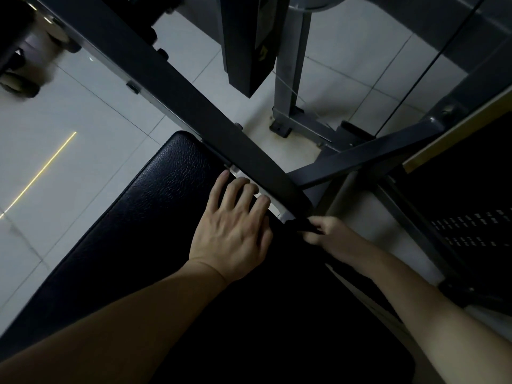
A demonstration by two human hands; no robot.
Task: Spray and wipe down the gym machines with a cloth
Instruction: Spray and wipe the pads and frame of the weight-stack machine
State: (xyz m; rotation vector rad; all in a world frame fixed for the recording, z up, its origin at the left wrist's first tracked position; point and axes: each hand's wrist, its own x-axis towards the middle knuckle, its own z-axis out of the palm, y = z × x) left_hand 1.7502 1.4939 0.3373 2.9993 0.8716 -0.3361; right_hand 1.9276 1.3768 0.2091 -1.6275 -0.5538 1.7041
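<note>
Just off the far right corner of the black seat pad [155,206], a dark cloth [300,226] sits against the lower end of the slanted frame bar [194,101], its shape hard to make out in the dim light. The right hand [328,231] reaches in from the right with a bare forearm, fingers [318,221] pinched together on the cloth's near end. The left hand [235,225] lies palm down on the pad, fingers spread apart and lightly bent over its far edge, just beside the cloth. Pale floor tiles [69,120] lie beyond.
</note>
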